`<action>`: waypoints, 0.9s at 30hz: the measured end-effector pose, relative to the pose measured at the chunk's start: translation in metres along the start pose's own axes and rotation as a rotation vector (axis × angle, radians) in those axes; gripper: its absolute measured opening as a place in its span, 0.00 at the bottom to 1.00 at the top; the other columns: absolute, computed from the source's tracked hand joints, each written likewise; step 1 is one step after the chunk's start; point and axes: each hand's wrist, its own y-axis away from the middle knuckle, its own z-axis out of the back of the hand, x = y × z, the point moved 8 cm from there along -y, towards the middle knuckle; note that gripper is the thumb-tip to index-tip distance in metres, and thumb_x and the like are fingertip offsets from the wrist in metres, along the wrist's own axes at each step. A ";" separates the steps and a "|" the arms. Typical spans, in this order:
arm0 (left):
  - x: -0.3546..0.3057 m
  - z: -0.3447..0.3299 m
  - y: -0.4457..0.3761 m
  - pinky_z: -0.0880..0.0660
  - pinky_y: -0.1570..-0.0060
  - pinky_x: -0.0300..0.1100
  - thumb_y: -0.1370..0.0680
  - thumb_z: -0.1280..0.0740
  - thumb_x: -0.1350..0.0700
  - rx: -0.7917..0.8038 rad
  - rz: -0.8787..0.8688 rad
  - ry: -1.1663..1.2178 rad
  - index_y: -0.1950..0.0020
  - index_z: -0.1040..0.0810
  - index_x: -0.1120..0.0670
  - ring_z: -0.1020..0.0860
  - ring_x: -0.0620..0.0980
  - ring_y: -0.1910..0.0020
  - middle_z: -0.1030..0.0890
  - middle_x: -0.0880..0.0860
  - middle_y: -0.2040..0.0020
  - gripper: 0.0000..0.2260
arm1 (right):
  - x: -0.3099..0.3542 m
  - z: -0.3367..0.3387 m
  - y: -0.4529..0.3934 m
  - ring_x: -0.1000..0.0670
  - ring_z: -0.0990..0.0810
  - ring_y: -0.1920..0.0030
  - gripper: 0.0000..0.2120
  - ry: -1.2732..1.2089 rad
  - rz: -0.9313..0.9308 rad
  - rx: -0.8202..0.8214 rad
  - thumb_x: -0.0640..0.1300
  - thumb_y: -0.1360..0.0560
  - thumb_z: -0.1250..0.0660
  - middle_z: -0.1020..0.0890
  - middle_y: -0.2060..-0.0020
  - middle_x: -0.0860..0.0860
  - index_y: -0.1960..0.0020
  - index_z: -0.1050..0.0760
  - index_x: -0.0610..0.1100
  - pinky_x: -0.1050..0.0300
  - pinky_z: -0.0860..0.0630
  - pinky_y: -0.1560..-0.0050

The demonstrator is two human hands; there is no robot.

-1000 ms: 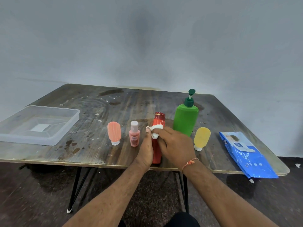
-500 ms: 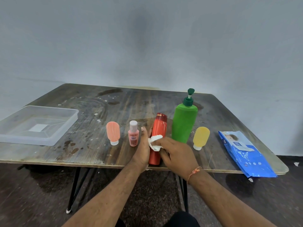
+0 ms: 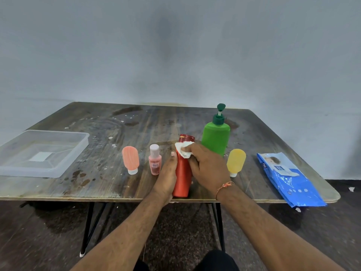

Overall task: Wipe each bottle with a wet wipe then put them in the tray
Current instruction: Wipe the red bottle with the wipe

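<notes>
A tall red bottle [image 3: 182, 177] stands at the table's front edge. My left hand [image 3: 168, 176] grips its left side. My right hand [image 3: 207, 166] holds a crumpled white wet wipe [image 3: 183, 150] against the bottle's upper part, just under the cap. To the left stand a peach squeeze bottle [image 3: 130, 160] and a small pink bottle [image 3: 155, 160]. Behind my right hand is a green pump bottle [image 3: 215, 137], with a yellow squeeze bottle [image 3: 236, 161] beside it. The clear plastic tray [image 3: 68, 159] sits at the left edge with nothing in it.
A blue wet-wipe pack [image 3: 287, 177] lies at the right front, overhanging the table edge. The dark wooden table [image 3: 117, 184] is stained and spotted. Black metal legs and dark floor show below.
My right hand has slid the wipe down the red bottle and back up to near the cap. My left hand keeps its grip on the bottle.
</notes>
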 end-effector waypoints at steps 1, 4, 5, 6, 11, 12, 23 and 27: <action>0.001 0.001 -0.001 0.16 0.52 0.51 0.13 0.44 0.40 -0.004 0.031 0.029 0.35 0.19 0.54 0.14 0.57 0.52 0.14 0.63 0.46 0.23 | 0.003 -0.004 0.006 0.44 0.14 0.51 0.11 0.006 0.025 0.035 0.47 0.19 0.36 0.15 0.42 0.53 0.39 0.23 0.53 0.45 0.18 0.56; 0.008 0.003 0.000 0.20 0.41 0.54 0.14 0.46 0.36 0.001 0.169 0.129 0.37 0.15 0.58 0.14 0.57 0.46 0.14 0.62 0.43 0.29 | 0.010 -0.016 0.029 0.44 0.14 0.56 0.12 0.065 0.105 0.164 0.49 0.19 0.39 0.15 0.43 0.52 0.38 0.23 0.55 0.50 0.19 0.62; 0.010 0.003 0.000 0.21 0.41 0.53 0.14 0.48 0.35 0.011 0.191 0.156 0.39 0.14 0.59 0.14 0.57 0.48 0.14 0.62 0.45 0.33 | 0.012 -0.018 0.037 0.46 0.14 0.56 0.12 0.084 0.128 0.187 0.50 0.20 0.40 0.14 0.43 0.54 0.38 0.23 0.56 0.53 0.20 0.63; 0.011 0.002 0.000 0.20 0.43 0.52 0.15 0.50 0.33 0.020 0.199 0.160 0.40 0.14 0.60 0.14 0.57 0.50 0.14 0.62 0.48 0.36 | 0.013 -0.018 0.043 0.48 0.14 0.56 0.13 0.100 0.147 0.203 0.51 0.20 0.40 0.14 0.43 0.55 0.39 0.23 0.56 0.55 0.22 0.64; 0.007 0.001 0.000 0.18 0.43 0.53 0.19 0.48 0.29 -0.026 0.121 0.074 0.35 0.18 0.61 0.14 0.61 0.46 0.14 0.65 0.43 0.39 | 0.008 -0.009 0.036 0.46 0.13 0.54 0.14 0.116 0.142 0.194 0.53 0.19 0.43 0.14 0.43 0.55 0.39 0.22 0.56 0.51 0.18 0.62; 0.006 0.001 -0.001 0.18 0.43 0.54 0.20 0.47 0.28 -0.042 0.099 0.063 0.35 0.17 0.58 0.14 0.61 0.45 0.14 0.64 0.42 0.38 | 0.006 -0.005 0.029 0.44 0.14 0.55 0.13 0.117 0.116 0.158 0.53 0.19 0.43 0.14 0.43 0.54 0.39 0.23 0.56 0.48 0.18 0.62; 0.004 0.001 0.000 0.18 0.49 0.55 0.20 0.47 0.28 -0.049 0.036 0.039 0.35 0.18 0.51 0.15 0.59 0.53 0.13 0.62 0.48 0.33 | 0.010 0.003 -0.010 0.44 0.14 0.49 0.12 0.108 -0.010 0.016 0.48 0.16 0.37 0.16 0.37 0.53 0.35 0.22 0.54 0.48 0.18 0.55; 0.000 0.005 0.003 0.21 0.34 0.62 0.16 0.47 0.32 -0.096 0.068 0.063 0.35 0.17 0.56 0.16 0.63 0.38 0.14 0.63 0.41 0.32 | 0.023 -0.006 0.016 0.45 0.15 0.59 0.12 0.181 0.150 0.143 0.48 0.19 0.37 0.14 0.45 0.54 0.37 0.23 0.55 0.53 0.21 0.65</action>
